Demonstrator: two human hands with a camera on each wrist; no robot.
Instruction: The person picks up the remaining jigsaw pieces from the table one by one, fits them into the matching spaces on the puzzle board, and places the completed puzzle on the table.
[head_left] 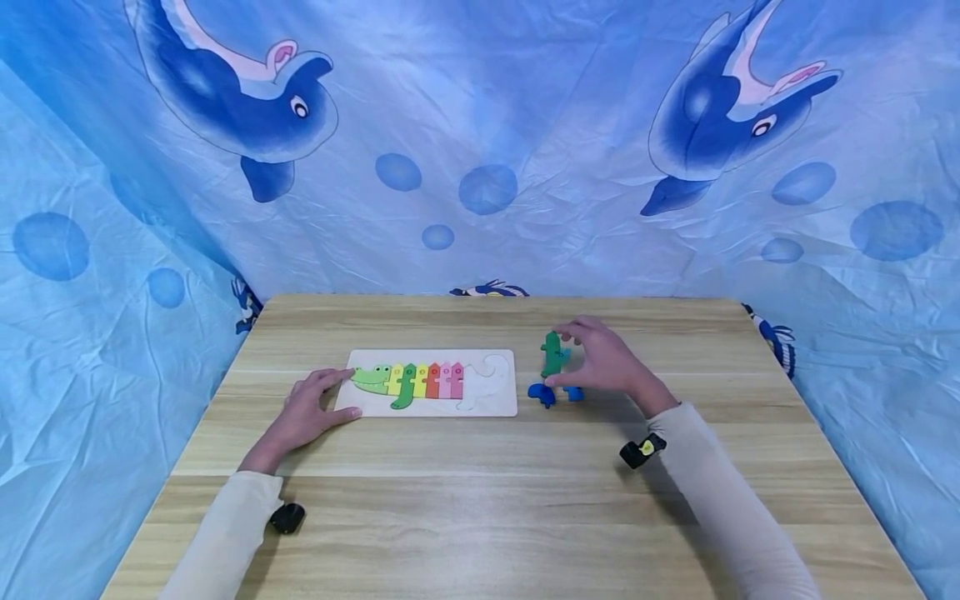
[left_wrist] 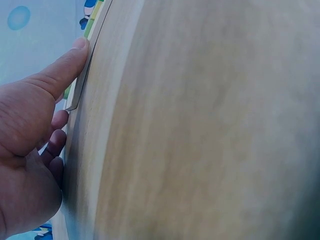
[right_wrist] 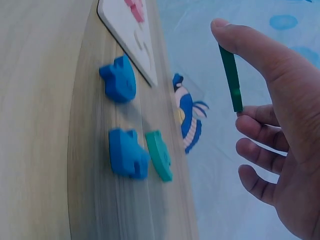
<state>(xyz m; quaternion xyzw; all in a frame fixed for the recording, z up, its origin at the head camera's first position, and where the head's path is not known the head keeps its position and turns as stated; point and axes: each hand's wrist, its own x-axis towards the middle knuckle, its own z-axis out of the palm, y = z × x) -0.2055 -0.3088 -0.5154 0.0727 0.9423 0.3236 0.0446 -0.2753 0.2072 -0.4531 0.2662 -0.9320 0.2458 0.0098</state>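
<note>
A white puzzle board (head_left: 435, 412) bears a crocodile picture, with coloured pieces set from the head towards the middle and a bare outline at the tail end. My left hand (head_left: 306, 411) rests against the board's left end, thumb along its front edge (left_wrist: 75, 102) and forefinger near the snout. Right of the board, my right hand (head_left: 600, 358) pinches a green puzzle piece (head_left: 552, 354) between thumb and fingertips, raised above the table. The right wrist view shows this green piece (right_wrist: 231, 80) edge-on.
Below the right hand lie a dark blue piece (right_wrist: 120, 82), another blue piece (right_wrist: 127, 155) and a teal piece (right_wrist: 160, 156). The wooden table (head_left: 480, 500) extends towards me. Blue sea-patterned cloth (head_left: 480, 125) hangs behind and at both sides.
</note>
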